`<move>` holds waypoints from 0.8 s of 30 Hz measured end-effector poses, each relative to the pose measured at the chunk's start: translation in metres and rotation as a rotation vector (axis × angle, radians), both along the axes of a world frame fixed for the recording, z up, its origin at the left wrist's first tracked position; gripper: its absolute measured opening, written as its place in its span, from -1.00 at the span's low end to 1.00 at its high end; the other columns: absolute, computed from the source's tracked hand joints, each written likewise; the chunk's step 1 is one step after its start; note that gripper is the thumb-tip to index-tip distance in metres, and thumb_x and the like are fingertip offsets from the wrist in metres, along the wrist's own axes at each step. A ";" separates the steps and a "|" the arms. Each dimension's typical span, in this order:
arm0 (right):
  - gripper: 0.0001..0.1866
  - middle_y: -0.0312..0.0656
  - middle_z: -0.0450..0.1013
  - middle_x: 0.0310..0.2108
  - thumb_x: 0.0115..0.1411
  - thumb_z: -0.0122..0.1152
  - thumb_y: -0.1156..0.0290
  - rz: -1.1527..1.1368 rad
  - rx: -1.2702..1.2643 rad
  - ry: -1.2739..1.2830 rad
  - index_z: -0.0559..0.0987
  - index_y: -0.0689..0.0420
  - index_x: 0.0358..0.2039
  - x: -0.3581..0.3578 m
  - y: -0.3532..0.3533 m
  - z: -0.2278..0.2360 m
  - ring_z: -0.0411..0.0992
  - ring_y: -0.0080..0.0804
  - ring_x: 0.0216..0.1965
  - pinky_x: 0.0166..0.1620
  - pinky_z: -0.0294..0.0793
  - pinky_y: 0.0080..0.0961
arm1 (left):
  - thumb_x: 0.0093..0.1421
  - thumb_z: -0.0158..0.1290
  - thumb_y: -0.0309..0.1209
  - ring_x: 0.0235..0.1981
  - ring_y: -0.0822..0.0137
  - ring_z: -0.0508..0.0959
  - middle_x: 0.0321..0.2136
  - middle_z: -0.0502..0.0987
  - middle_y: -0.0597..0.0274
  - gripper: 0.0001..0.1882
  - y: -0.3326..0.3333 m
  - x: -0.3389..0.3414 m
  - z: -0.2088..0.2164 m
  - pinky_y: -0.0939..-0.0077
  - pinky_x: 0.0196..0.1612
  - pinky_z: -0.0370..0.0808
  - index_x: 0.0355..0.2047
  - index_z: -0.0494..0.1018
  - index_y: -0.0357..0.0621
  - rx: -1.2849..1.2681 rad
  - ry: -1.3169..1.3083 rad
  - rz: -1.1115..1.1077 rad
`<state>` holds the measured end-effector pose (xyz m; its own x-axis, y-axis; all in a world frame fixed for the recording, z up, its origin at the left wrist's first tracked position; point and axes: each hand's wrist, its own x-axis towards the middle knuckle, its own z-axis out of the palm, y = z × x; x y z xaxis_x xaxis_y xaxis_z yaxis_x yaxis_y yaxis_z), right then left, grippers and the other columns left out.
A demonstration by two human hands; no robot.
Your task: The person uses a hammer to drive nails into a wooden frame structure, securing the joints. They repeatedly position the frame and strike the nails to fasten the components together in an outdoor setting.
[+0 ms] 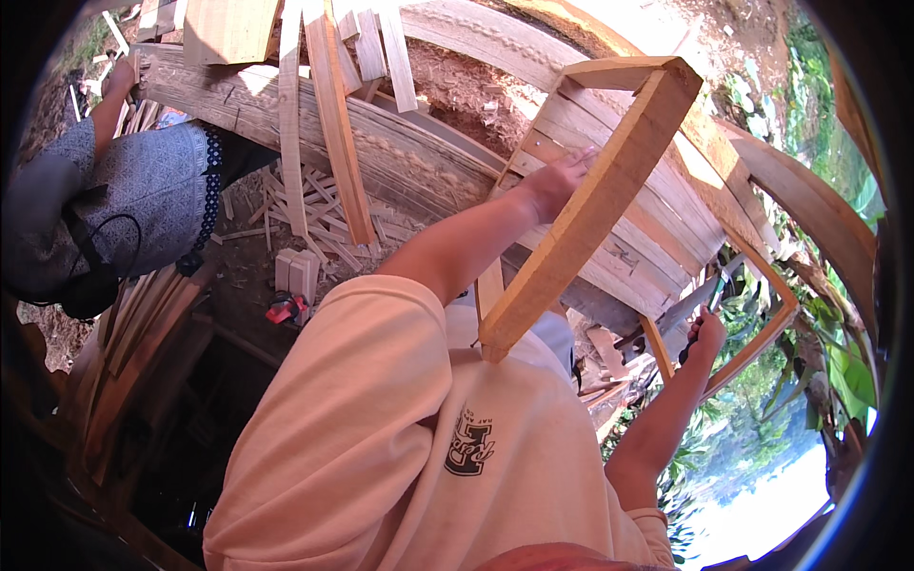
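A slatted wooden piece (657, 224), like a small bench or tabletop with frame legs, leans in front of me. Its near squared frame leg (586, 209) rises toward my chest. My left hand (560, 183) lies on the slats behind that leg, fingers stretched out and holding nothing. On the far right, beside the other frame leg (762, 347), my right hand (706, 333) is closed around a slim tool (721, 283). The tool has a pale, narrow end pointing up and a dark part below the fist; its exact kind is too small to make out.
A thick, weathered timber beam (371, 133) crosses behind the work. Long wooden strips (333, 124) lean over it, with offcuts (305, 205) scattered below. A red-and-black object (286, 309) sits on the ground. Another person (143, 195) bends at the left. Green plants (847, 362) border the right.
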<state>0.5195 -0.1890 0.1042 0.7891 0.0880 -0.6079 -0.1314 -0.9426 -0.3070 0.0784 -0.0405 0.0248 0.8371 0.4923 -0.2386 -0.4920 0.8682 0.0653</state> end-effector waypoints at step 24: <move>-0.71 -0.26 0.50 -0.45 0.36 0.27 0.37 -0.115 0.413 -0.083 0.56 0.28 -0.01 -0.128 -0.034 -0.018 0.42 -0.52 -0.50 -0.39 0.42 -0.45 | 0.46 -0.08 -0.53 0.43 -0.15 0.31 0.32 0.43 -0.11 -0.91 0.020 0.013 -0.025 0.00 0.45 0.26 -0.12 0.23 -0.21 -3.432 -2.061 -0.087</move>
<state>0.3917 -0.2226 0.0861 0.8525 0.2195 -0.4745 -0.1875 -0.7188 -0.6694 0.0915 -0.0208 -0.0005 0.7201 0.6693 0.1831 0.3688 -0.5926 0.7161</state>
